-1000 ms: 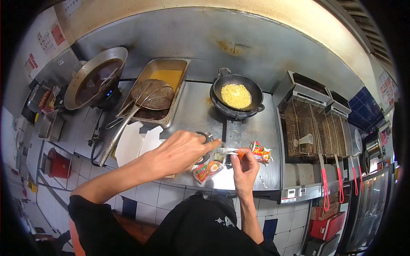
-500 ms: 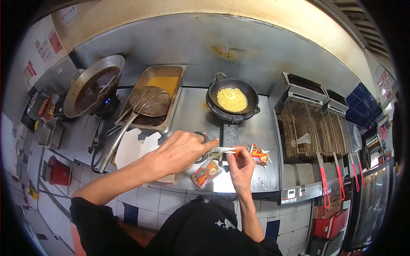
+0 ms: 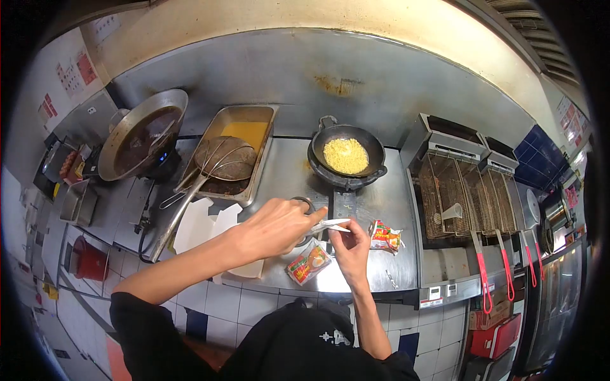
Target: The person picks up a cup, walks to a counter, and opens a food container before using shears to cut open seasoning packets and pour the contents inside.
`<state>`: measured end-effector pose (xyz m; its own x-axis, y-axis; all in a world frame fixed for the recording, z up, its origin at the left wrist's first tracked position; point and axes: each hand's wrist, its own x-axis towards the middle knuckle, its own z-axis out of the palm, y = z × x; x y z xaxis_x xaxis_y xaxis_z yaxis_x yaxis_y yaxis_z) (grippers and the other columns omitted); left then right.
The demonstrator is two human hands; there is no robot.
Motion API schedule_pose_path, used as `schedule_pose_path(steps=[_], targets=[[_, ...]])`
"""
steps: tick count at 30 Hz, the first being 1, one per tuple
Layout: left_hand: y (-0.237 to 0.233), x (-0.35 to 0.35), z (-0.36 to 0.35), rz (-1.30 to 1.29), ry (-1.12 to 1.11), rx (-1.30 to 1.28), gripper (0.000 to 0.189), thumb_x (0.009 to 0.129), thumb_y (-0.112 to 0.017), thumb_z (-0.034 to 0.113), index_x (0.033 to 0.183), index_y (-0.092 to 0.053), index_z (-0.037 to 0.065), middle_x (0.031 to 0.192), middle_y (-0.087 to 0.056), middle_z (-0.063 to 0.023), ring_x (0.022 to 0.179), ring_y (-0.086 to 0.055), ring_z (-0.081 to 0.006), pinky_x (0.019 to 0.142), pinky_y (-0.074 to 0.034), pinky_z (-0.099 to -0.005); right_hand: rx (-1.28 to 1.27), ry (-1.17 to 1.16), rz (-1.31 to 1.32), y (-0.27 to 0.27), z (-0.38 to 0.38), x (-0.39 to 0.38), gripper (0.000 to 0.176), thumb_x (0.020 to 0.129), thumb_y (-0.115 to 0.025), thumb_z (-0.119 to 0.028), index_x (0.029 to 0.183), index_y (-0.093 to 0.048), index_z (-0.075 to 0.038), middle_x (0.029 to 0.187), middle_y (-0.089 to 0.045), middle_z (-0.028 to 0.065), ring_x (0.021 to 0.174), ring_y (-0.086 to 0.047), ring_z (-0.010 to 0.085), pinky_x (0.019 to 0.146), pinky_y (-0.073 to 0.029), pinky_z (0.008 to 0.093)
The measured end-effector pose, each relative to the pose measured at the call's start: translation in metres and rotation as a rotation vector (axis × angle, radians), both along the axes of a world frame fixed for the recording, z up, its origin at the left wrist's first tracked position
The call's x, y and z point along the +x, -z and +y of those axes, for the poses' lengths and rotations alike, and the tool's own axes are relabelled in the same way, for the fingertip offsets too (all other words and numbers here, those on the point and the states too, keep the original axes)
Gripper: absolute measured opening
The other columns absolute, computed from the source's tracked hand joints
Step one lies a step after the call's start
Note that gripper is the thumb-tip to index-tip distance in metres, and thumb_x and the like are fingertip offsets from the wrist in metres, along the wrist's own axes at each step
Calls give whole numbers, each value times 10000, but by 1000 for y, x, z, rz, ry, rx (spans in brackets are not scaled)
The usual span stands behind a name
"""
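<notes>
My left hand (image 3: 276,230) is wrapped round a pair of scissors (image 3: 332,224) with dark ring handles, and the pale blades point right. Close to the blade tips, my right hand (image 3: 352,247) is closed in a pinch; whatever it holds is small and mostly hidden by the fingers. Below the scissors a red and clear noodle packet (image 3: 309,263) lies on the steel counter. Another crumpled red packet (image 3: 385,236) rests just right of my right hand. Behind both hands, yellow noodles (image 3: 345,155) sit in a black wok (image 3: 375,141).
An open white carton (image 3: 194,228) lies by my left forearm. Further left, a wire skimmer (image 3: 225,159) rests over a steel tray (image 3: 264,152), beside a large wok of dark liquid (image 3: 143,140). Fryer baskets (image 3: 445,190) with red handles stand on the right.
Both hands remain near the same spot. The orange bit seen at the right fingertips no longer shows, and the right hand has shifted slightly left towards the blades.
</notes>
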<state>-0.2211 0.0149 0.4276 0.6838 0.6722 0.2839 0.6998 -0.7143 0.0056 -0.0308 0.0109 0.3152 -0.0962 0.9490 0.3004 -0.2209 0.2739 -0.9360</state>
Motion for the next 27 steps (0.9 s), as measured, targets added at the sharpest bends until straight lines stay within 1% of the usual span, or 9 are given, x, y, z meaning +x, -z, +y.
schedule_pose_path(steps=[2,5,9,11,15,18,20,24,27], targets=[[-7,1,4,164,-49,-223,572,752,-679,57,1310,-553,42,857,-655,-159,722,-664,-307,596,-515,-418,-81,13,63,-2,1,-2,109,884,-607,47,992,-622,41,944,-596,20,866,-572,75,789,-470,226],[-7,2,6,197,-63,-267,577,755,-677,51,1316,-539,40,843,-657,-157,708,-664,-316,595,-517,-416,-84,10,36,5,7,0,104,884,-612,44,987,-627,42,938,-598,22,868,-576,76,788,-472,228],[19,-3,16,38,0,-45,576,755,-675,46,1313,-535,36,809,-660,-156,678,-663,-328,578,-516,-420,-96,7,-21,8,11,-4,110,883,-620,37,992,-633,37,928,-603,16,861,-580,73,780,-474,224],[14,-1,20,151,-30,-163,568,755,-675,44,1307,-537,34,822,-661,-162,678,-664,-337,583,-518,-428,-96,2,-22,15,18,-4,114,884,-618,36,996,-635,36,924,-605,15,852,-581,71,777,-476,223],[23,-2,28,154,-49,-207,558,754,-674,41,1297,-546,34,839,-661,-165,692,-664,-338,598,-520,-425,-95,3,-10,29,29,-6,125,883,-621,28,1007,-638,32,923,-617,13,829,-589,67,760,-484,222],[29,0,33,38,-36,-118,544,759,-675,45,1291,-559,46,836,-660,-172,700,-663,-342,612,-522,-431,-116,5,-4,34,35,-9,124,878,-634,18,1002,-637,26,911,-630,13,825,-597,68,753,-489,226],[32,1,36,85,-73,-183,540,767,-675,50,1296,-563,54,778,-648,-179,712,-656,-349,632,-522,-435,-107,4,7,38,41,-10,116,873,-645,11,988,-637,21,881,-639,14,823,-604,73,745,-491,228],[33,0,35,105,-148,-288,558,775,-677,56,1319,-552,64,797,-654,-194,763,-659,-358,674,-528,-434,-102,-7,2,51,56,-9,123,882,-638,-1,1003,-627,20,869,-644,16,820,-601,71,738,-488,228],[59,-7,28,-189,-380,-219,645,775,-734,159,1378,-511,102,903,-680,-214,823,-668,-381,750,-541,-412,-99,33,-13,60,73,-3,112,904,-629,-13,1015,-625,-3,898,-632,-4,812,-573,55,721,-467,213]])
